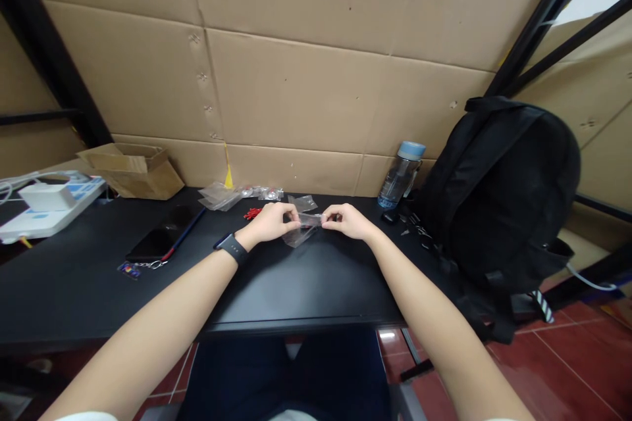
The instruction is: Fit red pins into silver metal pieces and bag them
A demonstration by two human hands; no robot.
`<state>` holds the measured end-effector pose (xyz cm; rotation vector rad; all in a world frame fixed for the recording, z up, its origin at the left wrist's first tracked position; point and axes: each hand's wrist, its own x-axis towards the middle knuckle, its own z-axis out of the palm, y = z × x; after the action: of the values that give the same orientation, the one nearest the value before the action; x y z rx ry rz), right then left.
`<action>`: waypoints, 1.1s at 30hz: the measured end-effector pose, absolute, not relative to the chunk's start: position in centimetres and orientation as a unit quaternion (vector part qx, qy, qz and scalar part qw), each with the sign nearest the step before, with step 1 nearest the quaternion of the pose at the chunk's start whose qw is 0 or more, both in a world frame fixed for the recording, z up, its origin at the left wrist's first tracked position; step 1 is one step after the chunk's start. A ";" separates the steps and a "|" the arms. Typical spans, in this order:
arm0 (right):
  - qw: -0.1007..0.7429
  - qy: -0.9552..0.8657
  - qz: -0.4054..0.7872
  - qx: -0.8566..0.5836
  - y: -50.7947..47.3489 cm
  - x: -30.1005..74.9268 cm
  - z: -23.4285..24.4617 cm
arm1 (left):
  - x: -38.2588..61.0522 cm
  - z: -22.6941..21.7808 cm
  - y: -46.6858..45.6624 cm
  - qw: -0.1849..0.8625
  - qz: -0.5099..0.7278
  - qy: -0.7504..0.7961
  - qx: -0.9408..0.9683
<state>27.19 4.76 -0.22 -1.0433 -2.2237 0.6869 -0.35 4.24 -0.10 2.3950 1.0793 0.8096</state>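
Note:
Between my hands a small clear plastic bag is stretched just above the black table. My left hand, with a dark watch on its wrist, pinches the bag's left side. Its right end is pinched between the thumb and fingers of my right hand. Whether anything is inside the bag is too small to make out. Just behind my left hand lie some red pieces, partly hidden by it. Another clear bag lies flat behind the held one.
Toward the back lie more clear bags and small bagged shiny items. A phone, an opened cardboard box and a white power strip are on the left. At right stand a water bottle and a black backpack, with keys beside them.

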 end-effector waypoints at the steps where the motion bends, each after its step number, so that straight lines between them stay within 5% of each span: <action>1: 0.291 -0.826 0.274 -0.397 4.8 27.2 -0.3 | -0.4 -0.3 4.4 0.213 0.287 0.390 0.848; 8: 0.355 -0.744 0.353 -0.443 5.2 26.0 -1.9 | 0.1 -1.8 5.3 0.310 0.303 0.451 0.780; 12: 0.373 -0.747 0.257 -0.487 5.0 25.2 -2.5 | 0.7 -1.8 4.8 0.221 0.286 0.512 0.780; 19: 0.254 -0.859 0.093 -0.435 3.9 24.6 -1.9 | 1.2 -1.9 4.1 0.068 0.228 0.501 0.832; 33: 0.223 -0.875 0.031 -0.428 3.7 24.0 -1.8 | 1.1 -1.9 3.8 0.034 0.204 0.464 0.861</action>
<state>24.01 3.74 -1.85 -1.1817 -2.4163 0.0847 1.09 3.76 -1.89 2.6497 1.4261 0.6284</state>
